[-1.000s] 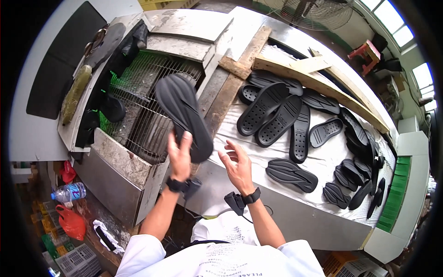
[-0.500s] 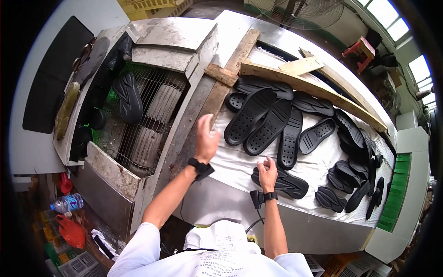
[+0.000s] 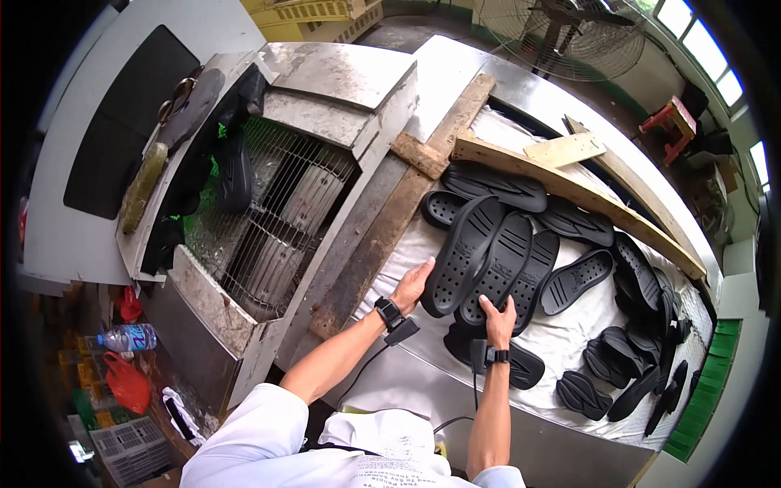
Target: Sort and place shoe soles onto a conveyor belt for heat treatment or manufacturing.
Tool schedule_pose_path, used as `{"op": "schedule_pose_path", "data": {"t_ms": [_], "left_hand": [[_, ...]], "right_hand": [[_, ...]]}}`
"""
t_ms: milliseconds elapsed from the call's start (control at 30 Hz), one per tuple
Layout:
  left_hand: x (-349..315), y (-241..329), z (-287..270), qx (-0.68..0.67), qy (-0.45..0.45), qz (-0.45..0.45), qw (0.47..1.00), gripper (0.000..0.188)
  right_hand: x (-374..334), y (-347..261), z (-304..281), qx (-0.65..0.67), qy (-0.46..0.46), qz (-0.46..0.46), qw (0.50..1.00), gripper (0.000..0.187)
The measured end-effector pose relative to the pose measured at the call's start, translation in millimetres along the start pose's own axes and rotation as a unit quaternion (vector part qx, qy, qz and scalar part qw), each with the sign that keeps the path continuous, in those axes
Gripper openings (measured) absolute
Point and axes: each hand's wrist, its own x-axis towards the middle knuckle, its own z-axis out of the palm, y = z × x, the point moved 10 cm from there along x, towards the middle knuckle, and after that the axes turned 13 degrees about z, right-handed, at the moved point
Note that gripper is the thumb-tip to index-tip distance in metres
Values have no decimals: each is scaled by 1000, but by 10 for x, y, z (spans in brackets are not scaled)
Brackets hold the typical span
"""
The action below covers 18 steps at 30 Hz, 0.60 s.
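Black shoe soles with rows of holes lie overlapping on a white cloth in front of me. My left hand grips the left edge of the leftmost sole near its holed end. My right hand has thumb and fingers at the near end of the middle sole; its grip is partly hidden. A third sole lies right beside it. Beneath my right wrist rests a darker grooved sole, partly covered by my hand and wristband.
More black soles are heaped at the right. A wooden board borders the cloth at the far side. Left stands a machine opening with a wire mesh belt, a grooved sole on it. A caged fan stands behind.
My hands have come to the left and middle soles, the left from above the worktop's wooden edge, the right from the grooved sole. Both soles are pulled slightly nearer. The view has shifted.
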Motion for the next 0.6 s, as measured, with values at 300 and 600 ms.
{"op": "schedule_pose_path", "data": {"t_ms": [300,600], "left_hand": [[-1356,-69,439,34,-86,-88,992,111],[-2027,535,226,-138,-8,-37,990,74]], "right_hand": [[-1471,-188,-58,-311,171,-152,922,58],[-2315,-614,644,-340,184,-277,879,54]]}}
